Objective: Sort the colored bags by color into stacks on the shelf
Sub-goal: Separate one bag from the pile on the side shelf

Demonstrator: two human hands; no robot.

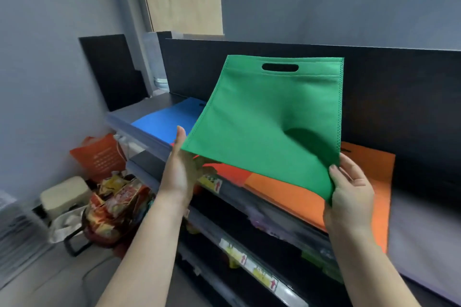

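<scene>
A flat green bag [264,117] with a cut-out handle is held up over the shelf top [152,104], tilted toward the black back panel. My left hand [178,169] holds its lower left corner with fingers under the fabric. My right hand [349,187] pinches its lower right corner, thumb on top. A blue bag [164,122] lies flat at the shelf's left end. A red bag [229,173] and an orange bag [324,194] lie beneath the green one, with a purple-grey bag [424,239] at the right.
A black back panel [399,97] runs behind the shelf top. Lower shelf tiers [249,264] carry yellow price labels. On the floor at left stand an orange bag [99,157], a basket of snack packets [117,207] and a cream box [64,197].
</scene>
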